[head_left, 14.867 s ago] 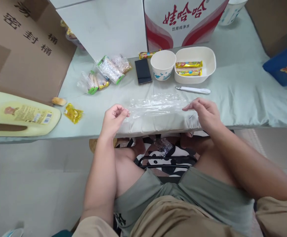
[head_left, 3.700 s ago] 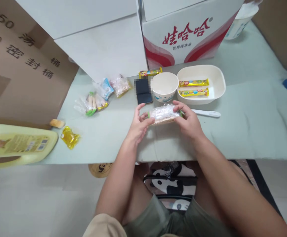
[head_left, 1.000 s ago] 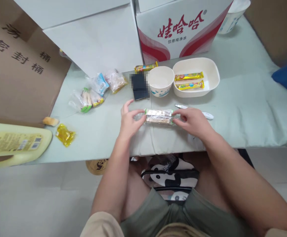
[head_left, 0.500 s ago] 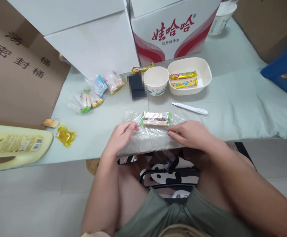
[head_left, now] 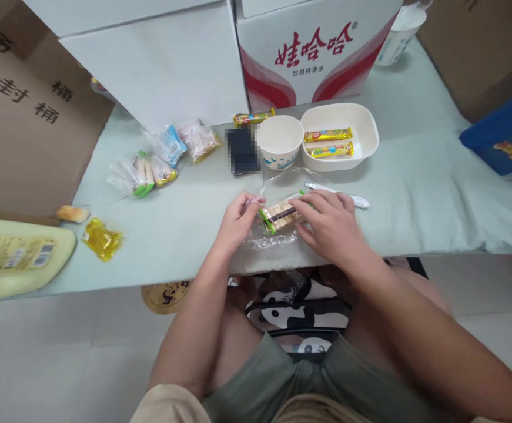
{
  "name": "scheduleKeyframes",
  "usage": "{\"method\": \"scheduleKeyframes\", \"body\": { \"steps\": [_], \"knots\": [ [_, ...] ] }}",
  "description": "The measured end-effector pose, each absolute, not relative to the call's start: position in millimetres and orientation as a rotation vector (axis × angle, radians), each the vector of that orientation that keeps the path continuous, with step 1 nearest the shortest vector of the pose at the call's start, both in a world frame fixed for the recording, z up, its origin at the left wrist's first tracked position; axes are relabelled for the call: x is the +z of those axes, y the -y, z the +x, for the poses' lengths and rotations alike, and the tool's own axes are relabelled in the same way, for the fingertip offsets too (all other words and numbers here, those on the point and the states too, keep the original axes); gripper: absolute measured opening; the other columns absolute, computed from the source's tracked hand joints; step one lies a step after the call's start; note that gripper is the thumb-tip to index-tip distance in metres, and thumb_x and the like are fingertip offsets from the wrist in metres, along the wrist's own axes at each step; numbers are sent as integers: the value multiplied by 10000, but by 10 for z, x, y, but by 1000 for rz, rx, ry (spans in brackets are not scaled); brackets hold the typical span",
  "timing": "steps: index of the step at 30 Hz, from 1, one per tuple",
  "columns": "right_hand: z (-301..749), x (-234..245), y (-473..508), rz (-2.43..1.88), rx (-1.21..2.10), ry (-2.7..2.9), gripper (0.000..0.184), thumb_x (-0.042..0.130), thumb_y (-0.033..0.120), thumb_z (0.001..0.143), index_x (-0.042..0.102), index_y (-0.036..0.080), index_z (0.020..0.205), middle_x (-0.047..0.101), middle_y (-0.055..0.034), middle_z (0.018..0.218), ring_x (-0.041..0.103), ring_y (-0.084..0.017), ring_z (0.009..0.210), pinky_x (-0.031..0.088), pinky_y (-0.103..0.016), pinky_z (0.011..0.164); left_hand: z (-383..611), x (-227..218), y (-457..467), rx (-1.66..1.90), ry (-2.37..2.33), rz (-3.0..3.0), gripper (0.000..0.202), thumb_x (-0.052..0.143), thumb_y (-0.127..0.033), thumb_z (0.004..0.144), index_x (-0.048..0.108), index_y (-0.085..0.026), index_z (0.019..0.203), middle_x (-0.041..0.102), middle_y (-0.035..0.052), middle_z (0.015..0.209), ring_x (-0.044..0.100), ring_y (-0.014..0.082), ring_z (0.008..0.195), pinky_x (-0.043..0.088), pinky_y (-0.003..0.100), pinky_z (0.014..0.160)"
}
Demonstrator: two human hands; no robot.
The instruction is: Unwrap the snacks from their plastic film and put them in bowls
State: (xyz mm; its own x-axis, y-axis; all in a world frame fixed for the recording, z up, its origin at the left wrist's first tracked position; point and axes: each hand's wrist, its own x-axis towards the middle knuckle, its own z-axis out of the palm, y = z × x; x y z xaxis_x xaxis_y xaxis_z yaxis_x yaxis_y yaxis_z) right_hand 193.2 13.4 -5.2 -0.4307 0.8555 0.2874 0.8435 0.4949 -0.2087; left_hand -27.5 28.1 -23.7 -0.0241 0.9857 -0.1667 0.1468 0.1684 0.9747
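1. On the tabletop (head_left: 185, 235), near its front edge, a green-ended pack (head_left: 282, 214) lies slantwise between the hands, with loose clear film (head_left: 277, 240) about it.
2. The left hand (head_left: 237, 221) has thumb and fingers together at the pack's left end, seemingly clamped on film there.
3. The right hand (head_left: 334, 226) has its grip clamped on the pack's right end, fingers over the top, thumb on the near side.
4. Done, as it looks: the film is laid open, reaching past the pack in front and behind.
5. Left, in my judgement: the film is not closed round the pack.
6. Untouched: the tub (head_left: 370, 150) holding two bars (head_left: 328, 134), the cup (head_left: 281, 141), and the small bags (head_left: 199, 141).
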Motion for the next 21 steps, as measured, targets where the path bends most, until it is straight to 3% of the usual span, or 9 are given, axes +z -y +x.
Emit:
{"method": "scheduleKeyframes", "body": {
  "steps": [2, 4, 9, 13, 15, 19, 21],
  "knots": [
    [1902, -60, -140, -1376, 139, 2458, 430, 602, 216, 914, 644, 214, 1342, 683, -114, 1359, 569, -333, 1308, 362, -540, 1135, -171, -199, -297, 1061, -1256, 932, 373, 706, -536, 828, 508, -222, 862, 743, 59, 1121, 700, 192, 898, 530, 273, 691],
    [1900, -74, -170, -1341, 282, 2505, 544, 647, 239, 869, 594, 190, 1408, 633, -137, 1436, 576, -337, 1316, 401, -537, 1136, -110, -158, -313, 1087, -1138, 769, 463, 806, -514, 737, 467, -225, 862, 752, 45, 1109, 702, 174, 849, 531, 258, 663],
    [1977, -99, -291, -1342, 692, 2316, 557, 579, 241, 878, 572, 179, 1432, 613, -129, 1456, 614, -312, 1298, 537, -479, 1053, -147, -94, -345, 1039, -990, 682, 557, 919, -199, 562, 494, -233, 920, 753, 15, 1151, 679, 110, 780, 479, 203, 630],
    [2060, -129, -339, -1318, 718, 2124, 515, 579, 233, 816, 653, 211, 1325, 644, -131, 1371, 642, -303, 1247, 545, -462, 1053, -257, -149, -370, 1021, -1125, 773, 477, 756, -40, 535, 545, -218, 924, 741, 30, 1147, 731, 181, 945, 507, 250, 759],
    [2107, -126, -341, -1347, 668, 1985, 467, 598, 273, 820, 669, 200, 1276, 666, -145, 1278, 669, -302, 1166, 564, -465, 1002, -295, -216, -388, 1052, -1288, 861, 401, 671, -32, 548, 566, -203, 895, 731, 23, 1092, 732, 176, 923, 517, 275, 811],
    [2273, 26, -387, -1385, 724, 1538, 473, 686, 338, 799, 547, 218, 1236, 710, -89, 1113, 707, -233, 954, 597, -401, 822, -324, -338, -418, 1095, -1464, 1004, 283, 637, -59, 622, 576, -196, 861, 721, 20, 983, 714, 159, 864, 537, 307, 873],
    [2395, 193, -491, -1367, 590, 1434, 435, 683, 318, 781, 512, 223, 1169, 708, -77, 1071, 710, -221, 900, 590, -393, 784, -329, -369, -427, 1103, -1447, 1046, 263, 624, -60, 641, 569, -200, 857, 721, 12, 953, 707, 153, 856, 543, 308, 888]
  ]
}}
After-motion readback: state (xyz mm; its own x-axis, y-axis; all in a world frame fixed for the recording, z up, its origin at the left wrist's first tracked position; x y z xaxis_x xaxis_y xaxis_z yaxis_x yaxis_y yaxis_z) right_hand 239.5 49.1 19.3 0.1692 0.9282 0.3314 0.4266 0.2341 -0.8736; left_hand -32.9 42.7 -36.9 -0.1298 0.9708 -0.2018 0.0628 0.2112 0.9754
